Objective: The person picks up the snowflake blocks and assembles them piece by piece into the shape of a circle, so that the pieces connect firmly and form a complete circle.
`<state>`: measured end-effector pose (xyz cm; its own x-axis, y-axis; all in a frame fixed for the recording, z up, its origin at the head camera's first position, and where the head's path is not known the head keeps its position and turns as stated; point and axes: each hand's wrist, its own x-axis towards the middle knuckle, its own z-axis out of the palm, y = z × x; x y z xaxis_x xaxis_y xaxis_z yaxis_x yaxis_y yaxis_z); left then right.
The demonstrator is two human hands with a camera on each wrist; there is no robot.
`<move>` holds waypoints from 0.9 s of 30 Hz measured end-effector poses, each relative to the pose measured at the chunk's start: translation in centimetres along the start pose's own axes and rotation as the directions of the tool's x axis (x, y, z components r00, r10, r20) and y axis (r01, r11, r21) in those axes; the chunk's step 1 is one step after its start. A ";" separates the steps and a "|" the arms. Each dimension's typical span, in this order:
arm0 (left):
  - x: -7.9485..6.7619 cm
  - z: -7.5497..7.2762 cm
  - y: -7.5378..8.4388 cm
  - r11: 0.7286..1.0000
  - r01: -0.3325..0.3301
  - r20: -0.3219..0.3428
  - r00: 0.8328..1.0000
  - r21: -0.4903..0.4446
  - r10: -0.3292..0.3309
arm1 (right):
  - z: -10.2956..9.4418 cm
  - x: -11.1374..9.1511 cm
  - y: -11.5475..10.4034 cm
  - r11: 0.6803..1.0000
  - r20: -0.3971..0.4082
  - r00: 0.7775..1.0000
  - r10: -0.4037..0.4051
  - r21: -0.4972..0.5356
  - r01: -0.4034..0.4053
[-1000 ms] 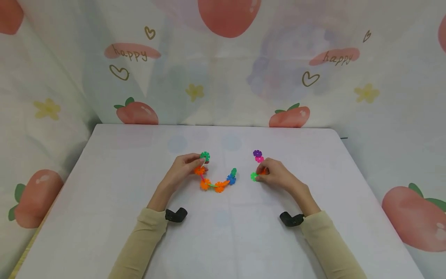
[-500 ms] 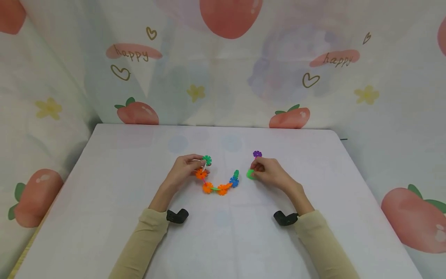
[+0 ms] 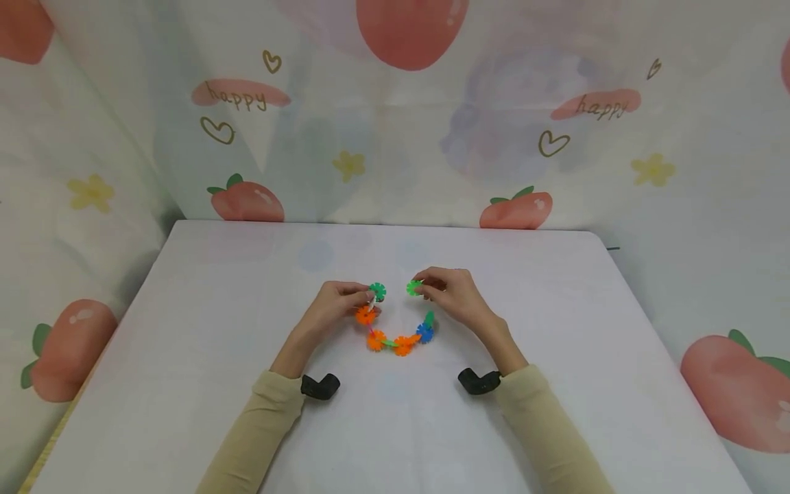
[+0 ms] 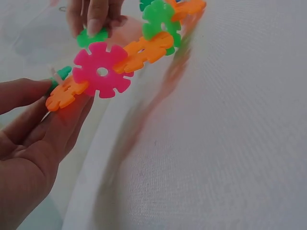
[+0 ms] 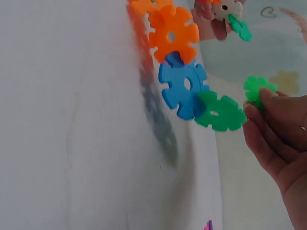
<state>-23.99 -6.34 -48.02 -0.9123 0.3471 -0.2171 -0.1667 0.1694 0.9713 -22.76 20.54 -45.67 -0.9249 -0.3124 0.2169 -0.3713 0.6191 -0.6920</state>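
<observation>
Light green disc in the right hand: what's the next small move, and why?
Probably ease the light green disc toward the darker green end disc at the left hand, notches aligned: the right hand pinches it apart from the chain, while the left hand holds that chain near this end.

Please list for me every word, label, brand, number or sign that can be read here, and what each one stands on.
"happy": on the left pink patch of the printed backdrop.
"happy": on the right pink patch of the same backdrop.
Flower-shaped discs: no lettering visible.
Black wrist devices: too small to read any marking.
No brand or number is readable.
</observation>
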 end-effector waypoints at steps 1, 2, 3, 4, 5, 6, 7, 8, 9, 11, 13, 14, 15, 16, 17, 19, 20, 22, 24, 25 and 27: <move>0.0 0.1 0.0 1.000 0.003 0.001 1.000 0.003 -0.003 | 0.3 0.1 -0.2 1.000 0.004 1.000 -0.006 0.014 0.006; 0.0 0.2 0.0 1.000 0.006 0.004 1.000 -0.003 -0.006 | 0.5 0.3 -0.5 1.000 0.006 1.000 -0.013 0.021 0.013; -0.1 0.2 0.0 1.000 0.003 0.008 1.000 -0.007 -0.003 | 0.7 0.4 -0.7 0.999 0.006 0.999 -0.032 0.021 0.032; -0.2 0.3 0.0 1.000 -0.001 0.014 1.000 -0.012 0.001 | 1.0 0.5 -1.0 0.999 0.009 0.999 -0.047 0.020 0.046; -0.2 0.3 0.0 1.000 -0.005 0.019 1.000 -0.019 0.005 | 1.2 0.6 -1.2 0.998 0.010 0.998 -0.067 0.020 0.066; -0.2 0.3 0.0 1.000 -0.009 0.023 1.000 -0.026 0.009 | 1.4 0.7 -1.3 0.996 0.010 0.996 -0.088 0.015 0.088; -0.3 0.3 0.0 1.000 -0.012 0.025 1.000 -0.028 0.013 | 1.7 0.9 -1.4 0.994 0.007 0.994 -0.110 0.010 0.110; -0.3 0.4 0.0 0.999 -0.015 0.026 1.000 -0.031 0.016 | 1.9 1.0 -1.6 0.991 0.003 0.991 -0.135 0.005 0.135; -0.3 0.4 0.0 0.999 -0.020 0.025 0.999 -0.032 0.020 | 2.1 1.0 -1.6 0.988 0.000 0.988 -0.157 -0.001 0.157; -0.3 0.5 0.0 0.999 -0.022 0.024 0.999 -0.039 0.023 | 2.4 1.2 -1.7 0.981 -0.010 0.981 -0.192 -0.001 0.192; -0.3 0.7 0.0 0.999 -0.025 0.027 0.999 -0.046 0.026 | 2.6 1.2 -1.7 0.974 -0.021 0.974 -0.225 -0.002 0.225; -0.3 0.7 0.1 0.998 -0.029 0.027 0.999 -0.049 0.031 | 2.7 1.3 -1.7 0.970 -0.025 0.969 -0.244 -0.006 0.244; -0.3 0.8 0.1 0.998 -0.035 0.027 0.999 -0.054 0.036 | 2.8 1.3 -1.7 0.966 -0.030 0.966 -0.258 -0.009 0.258; -0.3 0.9 0.1 0.998 -0.038 0.025 0.999 -0.059 0.040 | 2.8 1.3 -1.7 0.962 -0.037 0.961 -0.275 -0.009 0.274; -0.3 0.9 0.2 0.997 -0.040 0.025 0.999 -0.065 0.042 | 2.8 1.3 -1.7 0.958 -0.042 0.957 -0.287 -0.011 0.286; -0.3 0.9 0.3 0.996 -0.046 0.023 0.999 -0.073 0.048 | 2.9 1.4 -1.8 0.953 -0.042 0.952 -0.304 -0.015 0.304; -0.3 0.9 0.3 0.996 -0.047 0.023 0.999 -0.079 0.049 | 2.9 1.5 -1.8 0.953 -0.038 0.952 -0.303 -0.016 0.303; -0.3 0.8 0.3 0.996 -0.043 0.033 0.998 -0.082 0.046 | 2.9 1.6 -1.9 0.959 -0.026 0.959 -0.283 -0.015 0.282; -0.3 0.7 0.2 0.996 -0.040 0.055 0.998 -0.074 0.044 | 2.7 1.5 -1.9 0.970 -0.003 0.970 -0.243 -0.012 0.243; -0.3 0.7 0.2 0.997 -0.033 0.064 0.997 -0.067 0.038 | 2.5 1.4 -1.9 0.976 0.005 0.976 -0.217 -0.013 0.217; -0.3 0.6 0.2 0.998 -0.019 0.080 0.997 -0.057 0.024 | 1.9 1.1 -1.8 0.988 0.012 0.988 -0.156 -0.002 0.156</move>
<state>-23.57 -5.86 -47.81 -0.8832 0.4236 -0.2012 -0.1705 0.1097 0.9792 -22.98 17.70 -45.55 -0.8545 -0.4141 0.3136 -0.5114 0.5643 -0.6481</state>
